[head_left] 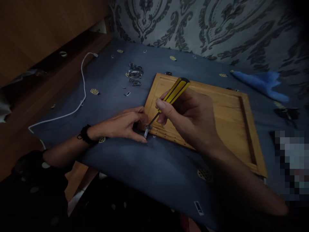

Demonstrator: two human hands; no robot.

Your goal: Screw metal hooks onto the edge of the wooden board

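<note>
Right hand (193,114) grips screwdriver (177,90), tip at metal hinge (146,131) beside left hand (123,125).
Left fingers curl narrowly around hinge; grip unconfirmed. Right hand partly hides wooden panel (224,112) beneath. Beyond left hand: loose metal fittings (135,71); rightward: pixelated item (294,164). Desk-cover (156,174) lettering illegible.
</note>
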